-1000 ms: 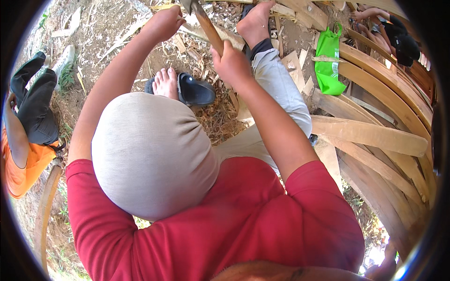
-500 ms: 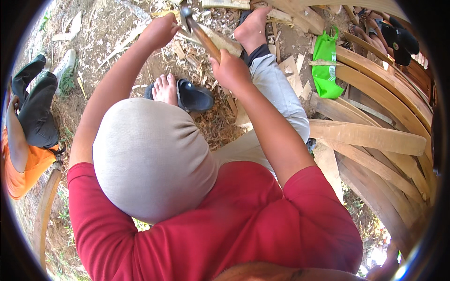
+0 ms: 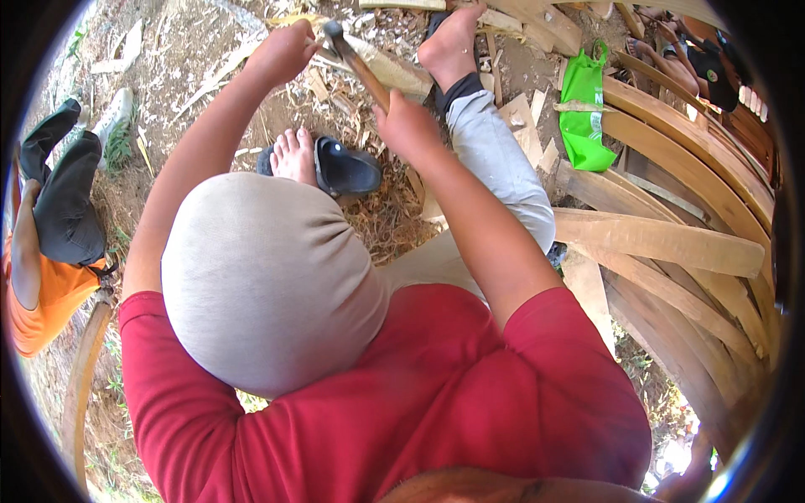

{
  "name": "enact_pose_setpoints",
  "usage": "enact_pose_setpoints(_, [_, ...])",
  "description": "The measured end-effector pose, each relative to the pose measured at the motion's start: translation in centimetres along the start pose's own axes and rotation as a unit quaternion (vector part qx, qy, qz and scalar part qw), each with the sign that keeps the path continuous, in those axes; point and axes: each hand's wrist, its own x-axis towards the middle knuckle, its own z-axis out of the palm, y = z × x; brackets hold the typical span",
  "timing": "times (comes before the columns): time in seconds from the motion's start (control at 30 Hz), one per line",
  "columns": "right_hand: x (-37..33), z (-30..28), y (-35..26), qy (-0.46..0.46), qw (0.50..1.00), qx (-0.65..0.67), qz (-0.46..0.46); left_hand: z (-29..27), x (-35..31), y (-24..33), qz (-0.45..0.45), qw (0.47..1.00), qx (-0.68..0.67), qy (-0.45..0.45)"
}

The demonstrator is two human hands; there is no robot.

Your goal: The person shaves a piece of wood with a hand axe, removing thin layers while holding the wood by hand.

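Observation:
My right hand (image 3: 408, 127) grips the wooden handle of a hammer (image 3: 364, 74), its dark metal head up beside my left hand. My left hand (image 3: 283, 55) is closed, its fingers pinched near a pale wood piece (image 3: 390, 69) on the ground; what they hold is too hidden to name. The hammer head hangs just right of the left fingers, and I cannot tell if it touches anything. My left foot (image 3: 293, 157) is by a black clog (image 3: 346, 170), below the hands. My bare right foot (image 3: 453, 49) lies close to the wood piece's right end.
Wood chips and offcuts (image 3: 521, 130) litter the dirt. Long curved planks (image 3: 662, 239) are stacked at right, with a green bag (image 3: 580, 109) by them. A person in orange (image 3: 52, 289) sits at far left. Another person (image 3: 700, 71) is at upper right.
The hammer head has dropped slightly, and my right hand has shifted a little down. My left hand stays nearly in place. The person at upper right has moved.

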Motion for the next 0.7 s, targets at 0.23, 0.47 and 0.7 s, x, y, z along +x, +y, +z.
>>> enact_pose_setpoints(0.23, [-1.3,-2.1,-2.0,0.025,0.998,0.054,0.01,0.0,-0.2,-0.4,-0.015,1.0,-0.007,0.014])
enact_pose_setpoints(0.47, [-0.5,-2.2,-0.6,0.026,0.999,0.029,-0.006,-0.4,0.0,-0.3,-0.067,0.998,-0.01,-0.011])
enact_pose_setpoints(0.7, [0.5,-0.8,0.6,-0.004,1.0,0.03,0.007,0.1,-0.3,-0.9,-0.031,0.999,-0.013,0.007])
